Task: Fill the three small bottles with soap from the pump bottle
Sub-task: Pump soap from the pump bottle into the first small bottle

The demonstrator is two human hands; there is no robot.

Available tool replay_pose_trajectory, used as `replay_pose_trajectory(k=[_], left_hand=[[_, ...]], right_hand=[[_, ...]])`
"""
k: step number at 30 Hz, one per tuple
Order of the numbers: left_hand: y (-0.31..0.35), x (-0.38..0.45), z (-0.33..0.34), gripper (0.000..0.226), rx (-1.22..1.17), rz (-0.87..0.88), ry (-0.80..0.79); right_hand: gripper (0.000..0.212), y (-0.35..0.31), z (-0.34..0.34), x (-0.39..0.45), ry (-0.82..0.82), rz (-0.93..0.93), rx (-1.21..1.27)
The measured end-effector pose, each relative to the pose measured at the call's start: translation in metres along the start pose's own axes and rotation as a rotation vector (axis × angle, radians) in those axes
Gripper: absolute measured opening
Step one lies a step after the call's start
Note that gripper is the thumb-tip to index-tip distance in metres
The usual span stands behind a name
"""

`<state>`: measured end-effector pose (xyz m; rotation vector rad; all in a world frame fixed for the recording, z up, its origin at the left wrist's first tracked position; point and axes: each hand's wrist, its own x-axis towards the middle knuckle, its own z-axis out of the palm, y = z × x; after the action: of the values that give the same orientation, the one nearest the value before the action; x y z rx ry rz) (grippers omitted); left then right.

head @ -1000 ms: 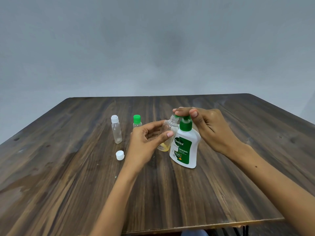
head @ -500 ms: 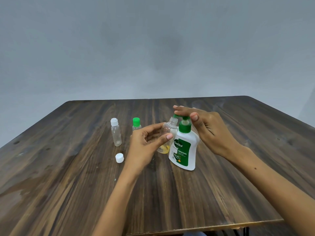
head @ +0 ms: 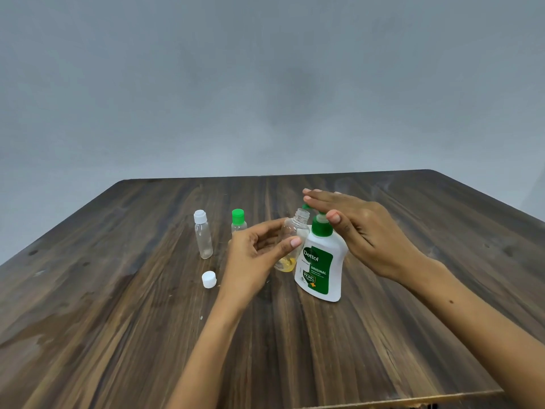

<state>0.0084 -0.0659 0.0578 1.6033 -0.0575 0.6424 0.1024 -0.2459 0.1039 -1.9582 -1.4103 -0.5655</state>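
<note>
The right hand [head: 365, 231] has lifted, fingers flat on the white-and-green pump bottle [head: 320, 261]. The left hand [head: 259, 255] holds the open clear small bottle [head: 290, 246] at its nine o'clock, hardly filled; more pumps needed.

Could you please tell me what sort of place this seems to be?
Probably a plain indoor table setup, perhaps staged for recording: a bare wooden table against a blank grey wall, holding only a pump bottle and small bottles.
</note>
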Motion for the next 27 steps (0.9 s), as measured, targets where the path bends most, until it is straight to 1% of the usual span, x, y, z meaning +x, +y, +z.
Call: replay_pose_trajectory(k=[4, 11, 16, 21, 27], left_hand=[[-0.0033, 0.0005, -0.0025, 0.051, 0.008, -0.018, 0.004], [-0.0003, 0.0001, -0.0030, 0.050, 0.004, -0.009, 0.008], [0.0021, 0.0000, -0.0016, 0.050, -0.001, -0.003, 0.007], [0.0042, -0.0008, -0.0011, 0.043, -0.023, 0.000, 0.001], [0.0042, -0.0015, -0.0005, 0.041, -0.029, -0.004, -0.008]], right_hand=[[0.074, -0.0015, 0.0030, -0.0034, -0.005, 0.006, -0.010], [0.077, -0.0031, -0.0045, 0.0031, -0.032, -0.009, -0.033], [0.075, -0.0012, 0.0007, -0.0003, -0.005, -0.004, -0.009], [0.078, -0.0001, -0.0024, 0.0029, -0.025, 0.018, 0.005], [0.073, -0.0037, 0.0011, 0.0018, 0.008, 0.011, 0.055]])
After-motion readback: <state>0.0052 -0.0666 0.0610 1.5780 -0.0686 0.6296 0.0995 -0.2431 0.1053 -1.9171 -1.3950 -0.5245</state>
